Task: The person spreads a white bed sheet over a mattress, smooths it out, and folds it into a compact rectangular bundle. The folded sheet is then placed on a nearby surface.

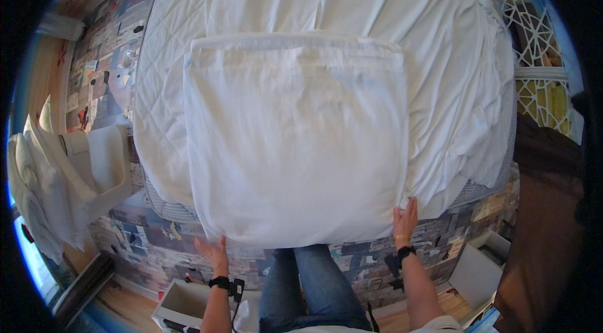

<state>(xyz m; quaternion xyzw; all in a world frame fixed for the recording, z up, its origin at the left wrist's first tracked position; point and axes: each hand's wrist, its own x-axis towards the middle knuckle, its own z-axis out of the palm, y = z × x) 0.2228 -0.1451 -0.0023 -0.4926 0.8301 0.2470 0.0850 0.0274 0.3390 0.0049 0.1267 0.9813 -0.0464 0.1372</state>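
A pillow in a white pillowcase point(297, 144) lies flat on a bed, its near edge reaching past the mattress over my legs. The flap end of the case, with a stitched hem, faces away from me. My left hand point(214, 254) is at the near left corner, fingers spread, the thumb by the fabric. At the near right corner my right hand point(405, 222) rests against the side, fingers stretched out and thumb apart. Under the pillow spreads a wrinkled white sheet point(447, 111). A quilted white mattress cover point(162, 64) shows on the left.
Left of the bed, several white pillows or cushions point(47, 182) are heaped by a pale chair point(110, 163). Behind me stand an open white box or drawer point(183, 302) and a white cabinet point(480, 267). Brown fabric point(541, 220) hangs at right, below a white lattice panel point(537, 31).
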